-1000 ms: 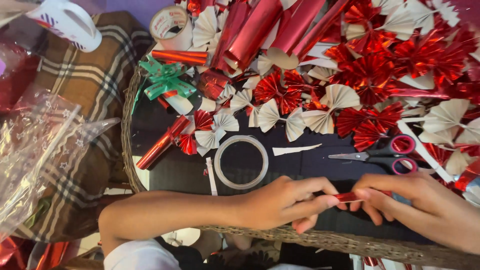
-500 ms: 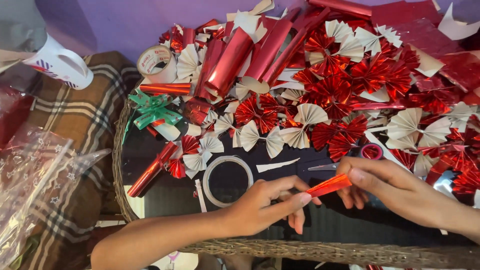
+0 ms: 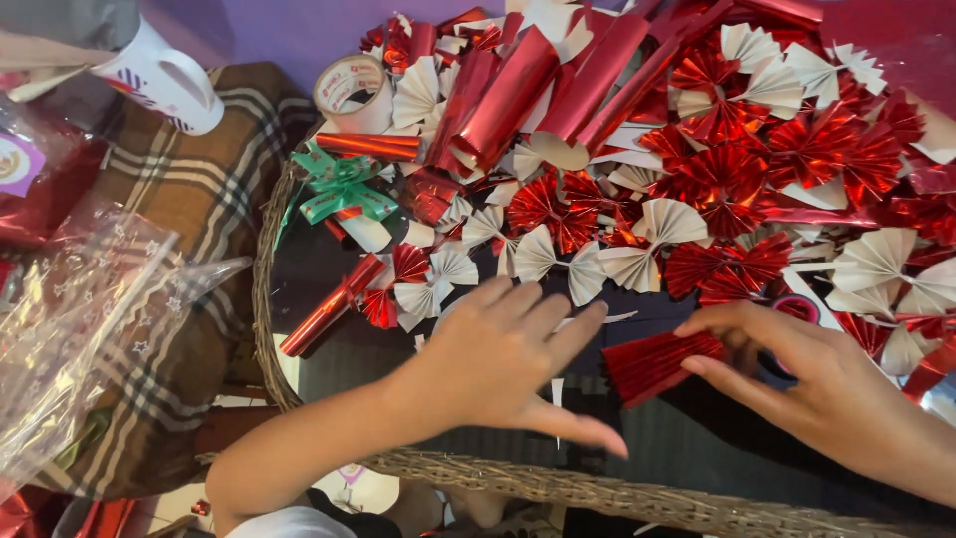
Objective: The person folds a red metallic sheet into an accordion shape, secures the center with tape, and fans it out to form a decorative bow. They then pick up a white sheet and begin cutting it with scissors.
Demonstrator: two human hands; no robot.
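Spread flat now, left hand (image 3: 498,359); right hand (image 3: 797,374) pinches pleated red paper (image 3: 652,364).

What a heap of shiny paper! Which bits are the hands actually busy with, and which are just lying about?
In hand:
- pleated red foil strip, pinched by the right hand
- left hand, laid flat on the dark tray beside it

Lying about:
- finished red and white paper fans
- rolled red foil tubes
- green ribbon bow
- tape roll
- white mug
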